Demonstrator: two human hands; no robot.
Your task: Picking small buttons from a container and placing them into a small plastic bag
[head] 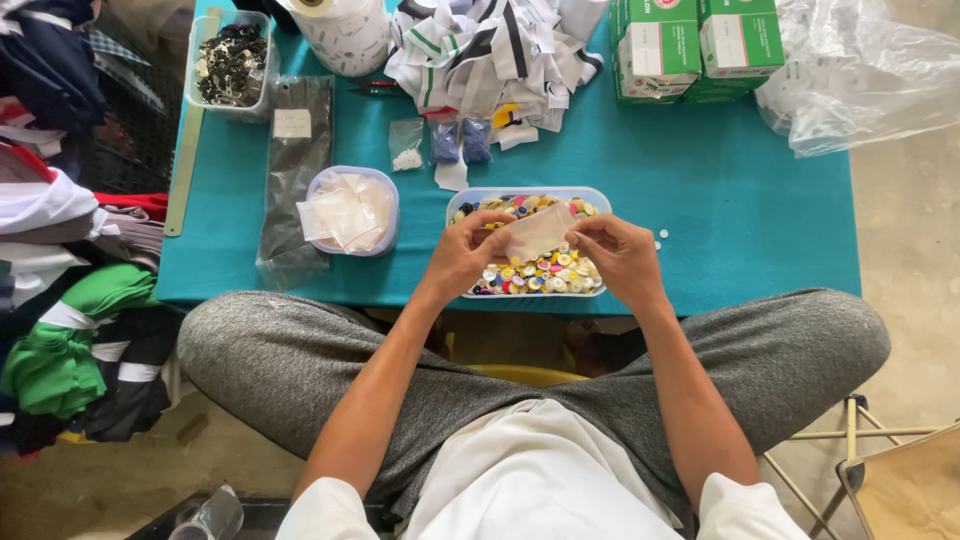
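Right over the tray of mixed coloured buttons point(530, 280), both hands pinch one small clear plastic bag point(537, 233). The left hand point(463, 255) has its fingertips closed on the bag's near-left edge; the right hand point(620, 258) grips the right edge the same way. The tray sits on a teal table point(740, 210). At nine o'clock from the tray stands a round tub of little bags point(350, 210), and at twelve o'clock lies a heap of striped fabric strips point(490, 50). Green boxes point(695, 45) stand at one o'clock.
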